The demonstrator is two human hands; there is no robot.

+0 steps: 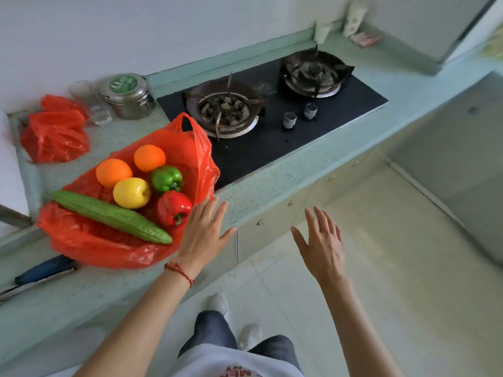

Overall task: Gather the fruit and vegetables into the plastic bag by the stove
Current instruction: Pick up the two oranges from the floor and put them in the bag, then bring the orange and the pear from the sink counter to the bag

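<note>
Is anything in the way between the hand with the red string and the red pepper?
Nothing visible is. The left hand is open right beside the red pepper, which lies on the spread red bag with the other produce. Only the bag's thin edge lies between them.

Your view loses the dark-handled tool (43, 270) at the tabletop's near left edge: its blade end runs out of the picture's left side. The bitter gourd (109, 215) covers part of the red bag (89, 240) beneath it, and you cannot tell whether your left hand (202, 232) touches the bag's edge. At the far right corner, the white packets (353, 19) are too blurred to read.
</note>
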